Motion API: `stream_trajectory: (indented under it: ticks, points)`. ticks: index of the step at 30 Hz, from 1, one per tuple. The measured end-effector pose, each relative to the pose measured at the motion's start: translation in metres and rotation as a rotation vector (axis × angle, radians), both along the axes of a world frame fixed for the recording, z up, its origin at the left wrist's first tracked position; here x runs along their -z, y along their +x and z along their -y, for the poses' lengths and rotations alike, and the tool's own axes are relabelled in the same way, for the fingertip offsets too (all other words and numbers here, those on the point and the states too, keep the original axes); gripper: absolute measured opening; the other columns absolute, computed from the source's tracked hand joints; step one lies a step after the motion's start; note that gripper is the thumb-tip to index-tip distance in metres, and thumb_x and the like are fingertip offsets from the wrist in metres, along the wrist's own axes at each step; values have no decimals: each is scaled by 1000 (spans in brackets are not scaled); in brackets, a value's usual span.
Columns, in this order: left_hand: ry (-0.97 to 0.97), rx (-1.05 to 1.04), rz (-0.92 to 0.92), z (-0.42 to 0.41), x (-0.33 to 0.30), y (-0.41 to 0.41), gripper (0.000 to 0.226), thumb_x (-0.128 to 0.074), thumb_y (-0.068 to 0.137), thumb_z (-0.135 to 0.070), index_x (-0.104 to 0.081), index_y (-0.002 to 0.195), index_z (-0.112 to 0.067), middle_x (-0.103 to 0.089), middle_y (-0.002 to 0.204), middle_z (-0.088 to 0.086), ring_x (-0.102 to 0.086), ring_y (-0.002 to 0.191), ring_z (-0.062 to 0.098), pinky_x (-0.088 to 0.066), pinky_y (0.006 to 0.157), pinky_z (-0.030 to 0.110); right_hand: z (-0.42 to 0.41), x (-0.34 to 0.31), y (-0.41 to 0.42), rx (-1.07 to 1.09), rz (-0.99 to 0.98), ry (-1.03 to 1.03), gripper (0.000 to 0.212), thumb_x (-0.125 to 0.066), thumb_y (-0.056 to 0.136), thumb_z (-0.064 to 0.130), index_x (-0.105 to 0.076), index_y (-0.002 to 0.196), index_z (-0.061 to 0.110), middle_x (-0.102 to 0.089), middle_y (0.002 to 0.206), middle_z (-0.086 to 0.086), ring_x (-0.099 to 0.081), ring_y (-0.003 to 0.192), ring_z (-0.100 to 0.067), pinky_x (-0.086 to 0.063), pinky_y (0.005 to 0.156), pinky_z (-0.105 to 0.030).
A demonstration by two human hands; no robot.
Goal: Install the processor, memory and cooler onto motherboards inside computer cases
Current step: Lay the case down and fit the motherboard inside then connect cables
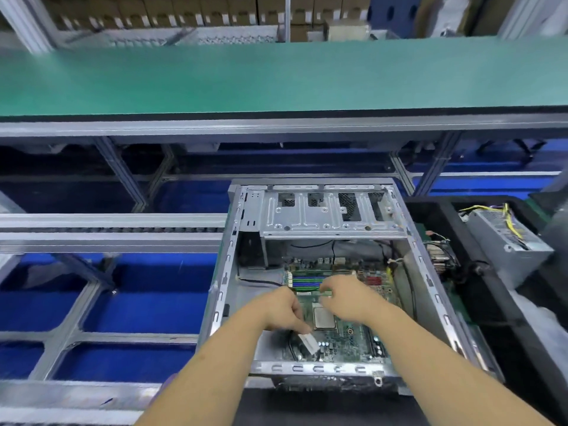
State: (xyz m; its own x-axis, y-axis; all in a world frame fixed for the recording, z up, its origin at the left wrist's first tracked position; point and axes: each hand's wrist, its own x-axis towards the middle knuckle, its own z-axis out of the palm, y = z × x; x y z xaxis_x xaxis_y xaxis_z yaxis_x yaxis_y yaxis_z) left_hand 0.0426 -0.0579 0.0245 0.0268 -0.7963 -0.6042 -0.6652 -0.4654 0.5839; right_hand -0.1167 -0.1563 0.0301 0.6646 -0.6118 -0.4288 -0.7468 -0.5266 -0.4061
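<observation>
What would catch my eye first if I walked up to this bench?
Most likely the open metal computer case in the middle, with two bare hands, left and right, working over its green motherboard beside the silvery processor. Beyond it runs a long green conveyor belt, and a grey power supply lies to the right.

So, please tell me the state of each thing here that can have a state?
Computer case: side open.
Processor: seated in its socket, no cooler on it.
Memory slots: look filled; too blurred to be sure.
Left hand: fingers curled over the board.
Right hand: over the memory area.
Power supply: outside the case, in the black tray.
</observation>
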Motion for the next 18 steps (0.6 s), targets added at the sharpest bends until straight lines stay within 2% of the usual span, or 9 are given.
stream_trajectory:
  ticks: [1, 2, 3, 5, 7, 10, 13, 15, 18]
  points:
    - [16, -13, 4, 1, 0, 0, 20, -82, 79, -30, -73, 77, -12, -62, 70, 4, -52, 62, 18, -44, 62, 29, -2, 3, 3, -35, -52, 27, 43, -57, 100, 34, -59, 139, 15, -61, 140, -8, -60, 125, -26, -48, 98, -33]
    - [29, -26, 17, 1, 1, 0, 22, -83, 78, -31, -72, 77, -11, -60, 65, 2, -50, 58, 17, -44, 60, 27, -4, 4, 6, -45, -66, 33, 54, -59, 100, 35, -48, 149, 15, -53, 150, -6, -54, 133, -25, -44, 106, -33]
    - [35, -43, 44, 1, 2, -1, 25, -83, 77, -32, -70, 76, -11, -56, 61, 0, -48, 55, 16, -42, 58, 26, -5, 5, 9, -23, -54, 21, 58, -60, 100, 35, -44, 152, 15, -51, 152, -7, -54, 133, -25, -44, 108, -34]
    - [-10, -108, 131, 2, 4, -2, 30, -78, 80, -36, -64, 72, -11, -50, 56, 1, -48, 53, 18, -36, 51, 26, -4, 7, 18, 46, 3, -42, 50, -61, 99, 33, -47, 144, 16, -60, 140, -11, -65, 113, -27, -52, 92, -35]
    - [-109, -205, 220, 5, 5, -1, 21, -67, 87, -32, -65, 85, -11, -62, 72, 10, -62, 70, 24, -41, 54, 27, -4, 10, 25, 95, 42, -79, 49, -63, 98, 32, -44, 140, 16, -65, 128, -13, -67, 100, -30, -54, 81, -37]
    - [-247, -212, 359, 9, 8, 0, 23, -56, 88, -18, -60, 110, -13, -63, 110, 12, -60, 103, 30, -53, 82, 37, -9, 14, 33, 94, 34, -28, 65, -64, 96, 24, -35, 153, 16, -65, 128, -15, -66, 107, -33, -55, 85, -38]
    - [-344, -114, 495, 11, 8, 1, 46, -58, 85, -15, -46, 129, -15, -46, 128, 9, -40, 120, 29, -44, 94, 41, -11, 9, 36, 81, 103, -119, 36, -61, 92, 17, -63, 128, 17, -71, 110, -4, -66, 99, -25, -52, 81, -32]
    - [-333, -70, 521, 12, 5, 0, 53, -59, 84, -19, -41, 133, -18, -45, 131, 6, -38, 123, 28, -37, 99, 41, -14, 4, 35, 125, 228, -109, 23, -63, 88, 14, -71, 107, 25, -72, 99, 7, -66, 95, -15, -51, 83, -29]
    - [-359, -62, 402, 14, 0, -6, 37, -55, 83, -22, -52, 120, -24, -62, 114, 1, -54, 113, 26, -34, 101, 39, -19, 0, 27, 168, 432, 62, 35, -63, 81, 4, -74, 89, 36, -75, 89, 15, -69, 89, -6, -54, 84, -27]
